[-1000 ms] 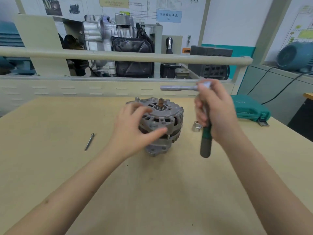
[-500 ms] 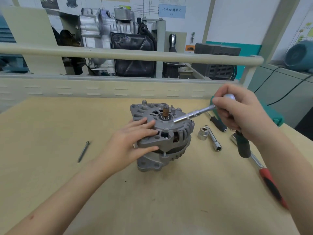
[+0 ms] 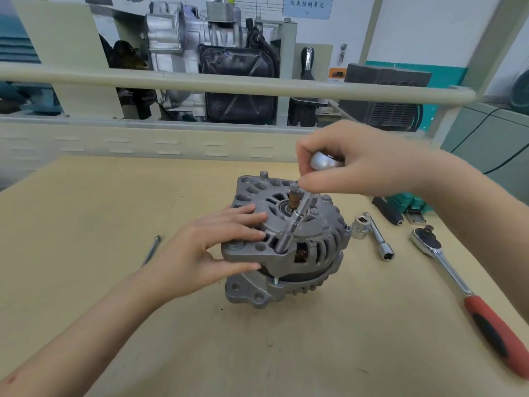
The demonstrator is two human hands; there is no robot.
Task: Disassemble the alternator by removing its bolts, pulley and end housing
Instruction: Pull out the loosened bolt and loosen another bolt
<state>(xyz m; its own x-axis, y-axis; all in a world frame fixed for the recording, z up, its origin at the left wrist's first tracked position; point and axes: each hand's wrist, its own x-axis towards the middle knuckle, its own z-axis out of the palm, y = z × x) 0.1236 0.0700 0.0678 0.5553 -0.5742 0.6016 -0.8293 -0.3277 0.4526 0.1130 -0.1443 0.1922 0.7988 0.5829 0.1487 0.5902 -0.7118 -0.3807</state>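
Alternator [image 3: 286,247] sits mid-table [image 3: 86,210], shaft end up, pulley off. L hand [image 3: 206,253] steadies it, straight fingers on the top housing, thumb vs its side, nothing gripped. R hand [image 3: 357,164] has its grip clenched round a socket driver [image 3: 297,222], the tip down on a housing bolt at the near rim; loose bolt [image 3: 151,249] lies left, w/ socket [image 3: 360,226], extension bar [image 3: 379,239] & red-handled ratchet [image 3: 469,293] right.

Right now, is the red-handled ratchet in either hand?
No, the red-handled ratchet lies on the table, right of the alternator, untouched by either hand.
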